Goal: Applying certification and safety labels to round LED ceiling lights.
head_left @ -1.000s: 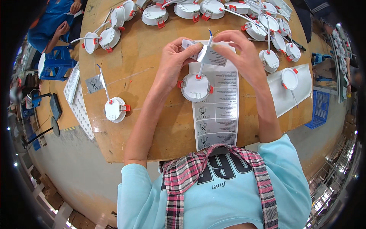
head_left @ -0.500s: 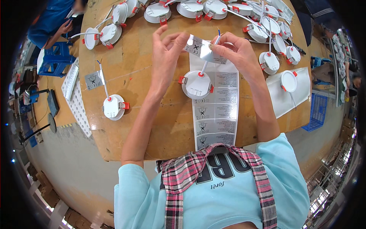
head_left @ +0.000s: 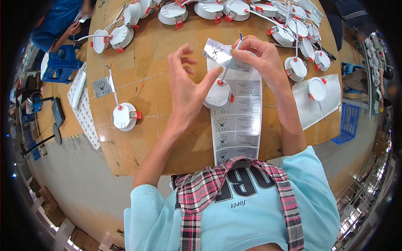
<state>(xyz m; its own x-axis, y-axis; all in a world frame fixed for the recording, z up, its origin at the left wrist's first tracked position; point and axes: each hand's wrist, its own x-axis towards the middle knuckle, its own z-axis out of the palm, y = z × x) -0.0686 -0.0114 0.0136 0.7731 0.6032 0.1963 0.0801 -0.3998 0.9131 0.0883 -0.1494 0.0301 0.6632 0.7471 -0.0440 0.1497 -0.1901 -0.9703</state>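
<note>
A silver printed label (head_left: pixel 215 51) is wrapped at the white cable of a round white downlight (head_left: pixel 217 97), its left flap sticking out and bent. My right hand (head_left: pixel 261 58) pinches the label against the cable near the bare wire ends. My left hand (head_left: pixel 184 90) is open, fingers apart and holding nothing I can see. Its thumb tip is close to the cable, just below the label. The downlight lies on a strip of silver labels (head_left: pixel 236 134) on the table; my left hand partly covers it.
Another downlight (head_left: pixel 124 117) with a label (head_left: pixel 101 87) on its cable lies at left. Several downlights (head_left: pixel 209 10) line the far edge. One more (head_left: pixel 316 89) rests on a white sheet (head_left: pixel 307 113) at right. A person (head_left: pixel 58 23) is at far left.
My left hand has let go of the label's left flap and moved down toward the downlight, its thumb now near the cable. My right hand keeps its pinch in place.
</note>
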